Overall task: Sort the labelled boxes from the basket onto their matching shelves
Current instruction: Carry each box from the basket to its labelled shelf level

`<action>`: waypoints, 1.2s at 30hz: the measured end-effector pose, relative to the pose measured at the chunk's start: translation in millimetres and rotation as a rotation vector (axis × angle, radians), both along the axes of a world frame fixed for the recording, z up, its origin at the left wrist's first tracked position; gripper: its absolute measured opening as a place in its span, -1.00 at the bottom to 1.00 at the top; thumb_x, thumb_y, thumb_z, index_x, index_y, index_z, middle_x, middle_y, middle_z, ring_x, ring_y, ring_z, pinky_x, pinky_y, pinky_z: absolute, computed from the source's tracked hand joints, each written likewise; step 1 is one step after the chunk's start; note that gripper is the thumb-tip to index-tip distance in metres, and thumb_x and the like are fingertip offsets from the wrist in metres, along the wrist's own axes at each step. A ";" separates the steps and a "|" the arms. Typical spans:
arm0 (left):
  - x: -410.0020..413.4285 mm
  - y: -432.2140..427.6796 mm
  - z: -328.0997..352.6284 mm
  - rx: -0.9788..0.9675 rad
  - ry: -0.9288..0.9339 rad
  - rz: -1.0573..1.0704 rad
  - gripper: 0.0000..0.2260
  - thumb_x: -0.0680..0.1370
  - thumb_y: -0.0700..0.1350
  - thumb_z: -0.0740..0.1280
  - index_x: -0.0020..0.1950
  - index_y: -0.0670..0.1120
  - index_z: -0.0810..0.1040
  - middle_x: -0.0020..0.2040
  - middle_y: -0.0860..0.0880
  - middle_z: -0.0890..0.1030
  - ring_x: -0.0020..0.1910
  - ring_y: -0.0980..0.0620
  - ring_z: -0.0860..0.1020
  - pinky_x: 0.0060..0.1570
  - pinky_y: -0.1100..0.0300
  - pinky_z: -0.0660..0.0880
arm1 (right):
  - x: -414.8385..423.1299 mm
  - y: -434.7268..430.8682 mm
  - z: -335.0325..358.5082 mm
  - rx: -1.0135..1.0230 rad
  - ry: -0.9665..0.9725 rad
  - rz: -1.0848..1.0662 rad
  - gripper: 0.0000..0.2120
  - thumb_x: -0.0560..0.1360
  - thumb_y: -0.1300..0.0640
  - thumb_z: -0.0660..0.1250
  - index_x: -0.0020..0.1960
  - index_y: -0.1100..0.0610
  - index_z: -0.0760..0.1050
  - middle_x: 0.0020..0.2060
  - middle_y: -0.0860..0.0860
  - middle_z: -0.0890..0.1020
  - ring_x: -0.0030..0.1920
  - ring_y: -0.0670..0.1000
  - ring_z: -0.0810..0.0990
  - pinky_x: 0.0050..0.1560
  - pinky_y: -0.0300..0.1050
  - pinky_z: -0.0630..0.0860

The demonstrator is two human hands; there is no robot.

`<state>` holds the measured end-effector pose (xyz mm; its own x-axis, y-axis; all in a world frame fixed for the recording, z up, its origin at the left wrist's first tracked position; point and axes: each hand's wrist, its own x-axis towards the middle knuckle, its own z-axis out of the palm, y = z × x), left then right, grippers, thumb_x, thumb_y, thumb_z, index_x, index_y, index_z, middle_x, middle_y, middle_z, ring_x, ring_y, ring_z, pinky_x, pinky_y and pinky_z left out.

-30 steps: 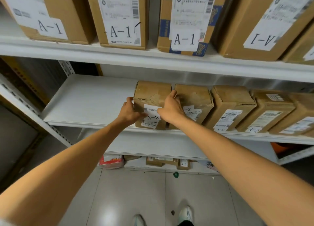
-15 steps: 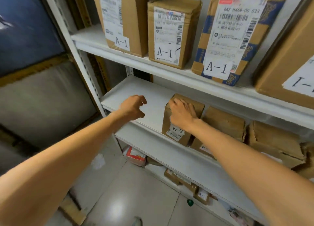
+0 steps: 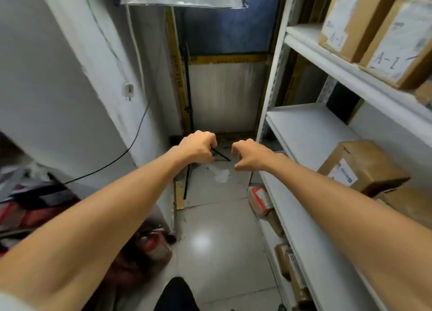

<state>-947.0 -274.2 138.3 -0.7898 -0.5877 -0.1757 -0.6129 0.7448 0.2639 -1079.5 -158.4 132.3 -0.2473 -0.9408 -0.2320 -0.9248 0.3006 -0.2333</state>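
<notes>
My right grip (image 3: 250, 156) has come off the brown cardboard box with the white label (image 3: 360, 168), which it was pressing on half a second ago. My head has swung left, so the white metal shelving (image 3: 304, 133) now runs down the right side of my view. That box stands on the middle shelf, off to the right beyond my right forearm, with its label facing outward. From this angle I cannot read its mark.

Both arms reach out ahead of me over the pale tiled floor (image 3: 210, 217). My left grip (image 3: 198, 147) and my right grip hang side by side, near each other but apart. Their knuckles are up and their fingers loosely curled downward, and neither has hold of anything.

On the shelf above, two tall brown cardboard boxes (image 3: 339, 18) stand side by side, each with a white sheet marked A-1. On the lowest shelf sits a small red and white carton (image 3: 259, 198), with more brown boxes nearer to me.

At the end of the aisle a thin black tripod stand (image 3: 188, 114) rises in front of a pale panel, one of its feet showing between my grips. A black cable (image 3: 126, 151) droops across the white wall on the left. A red fire extinguisher (image 3: 152, 245) sits on the floor just below my left forearm.
</notes>
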 end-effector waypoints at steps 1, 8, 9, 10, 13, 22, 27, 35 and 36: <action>25.8 0.7 0.0 0.008 -0.004 0.048 -0.57 0.41 -0.11 0.45 0.26 -0.03 0.48 0.15 -0.03 0.56 0.11 -0.06 0.53 -0.06 0.11 0.48 | 19.6 -9.2 -1.6 0.003 -0.011 0.062 -0.61 0.43 0.08 0.43 0.22 0.12 0.45 0.05 0.07 0.55 0.00 0.07 0.55 -0.02 -0.03 0.57; 238.5 15.4 3.2 0.037 -0.025 0.472 -0.59 0.40 -0.09 0.48 0.21 -0.11 0.51 0.14 -0.11 0.58 0.12 -0.11 0.53 0.06 0.10 0.48 | 186.7 -62.1 16.3 0.038 0.006 0.557 -0.57 0.42 0.11 0.41 0.25 0.18 0.43 0.07 0.10 0.56 0.02 0.12 0.55 -0.12 -0.07 0.49; 271.7 24.2 4.2 0.030 -0.037 0.541 -0.59 0.39 -0.06 0.47 0.20 -0.09 0.51 0.14 -0.11 0.58 0.12 -0.12 0.53 0.08 0.08 0.49 | 213.9 -65.7 19.5 0.041 0.013 0.625 -0.55 0.42 0.10 0.40 0.27 0.18 0.43 0.08 0.10 0.56 0.04 0.13 0.54 -0.10 -0.08 0.48; 305.6 35.1 4.0 0.034 -0.047 0.610 -0.60 0.39 -0.04 0.46 0.20 -0.06 0.50 0.13 -0.09 0.57 0.11 -0.12 0.53 0.09 0.05 0.50 | 241.7 -67.4 22.3 0.041 0.021 0.685 -0.55 0.42 0.09 0.39 0.27 0.18 0.43 0.07 0.10 0.56 0.06 0.13 0.54 -0.07 -0.07 0.48; 400.0 82.8 4.1 0.088 -0.027 0.762 -0.64 0.44 -0.04 0.43 0.19 -0.06 0.49 0.13 -0.09 0.55 0.04 -0.08 0.52 0.01 0.05 0.52 | 329.4 -58.9 28.0 0.033 0.053 0.879 -0.60 0.39 0.09 0.38 0.19 0.22 0.48 0.01 0.12 0.59 0.02 0.16 0.55 -0.05 -0.01 0.52; 608.1 258.0 5.3 0.170 -0.023 1.254 -0.63 0.42 -0.08 0.49 0.16 -0.16 0.53 0.05 -0.10 0.59 -0.01 -0.09 0.55 -0.08 0.07 0.48 | 592.2 36.6 30.8 0.147 0.019 1.387 -0.55 0.48 0.05 0.41 0.25 0.23 0.36 0.10 0.13 0.49 0.04 0.17 0.51 0.03 0.08 0.51; 681.3 330.4 -8.8 0.215 0.015 1.473 -0.61 0.41 -0.07 0.50 0.18 -0.09 0.50 0.13 -0.09 0.56 0.07 -0.09 0.52 0.07 0.03 0.49 | 692.4 89.8 34.8 0.096 -0.042 1.522 -0.53 0.45 0.11 0.42 0.27 0.26 0.37 0.11 0.16 0.50 0.04 0.17 0.52 0.04 0.11 0.52; 758.6 365.7 -42.4 0.301 0.119 1.623 -0.59 0.40 -0.08 0.51 0.20 -0.06 0.50 0.18 -0.08 0.56 0.03 -0.05 0.59 0.07 0.02 0.57 | 781.8 80.1 1.1 0.171 0.088 1.599 -0.56 0.37 0.09 0.42 0.19 0.21 0.44 0.10 0.16 0.58 0.08 0.17 0.58 0.08 0.14 0.57; 769.1 361.2 -47.6 0.304 0.120 1.625 -0.59 0.40 -0.08 0.51 0.20 -0.07 0.50 0.19 -0.08 0.57 0.05 -0.05 0.59 0.09 0.02 0.56 | 793.4 73.9 -3.5 0.177 0.099 1.608 -0.56 0.37 0.08 0.43 0.18 0.21 0.44 0.08 0.16 0.59 0.07 0.17 0.58 0.07 0.13 0.57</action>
<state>-177.8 87.0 90.7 0.5580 -0.7168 -0.4181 -0.6153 -0.6955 0.3711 -286.2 -84.4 128.8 0.8942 -0.1933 -0.4037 -0.3022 -0.9261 -0.2259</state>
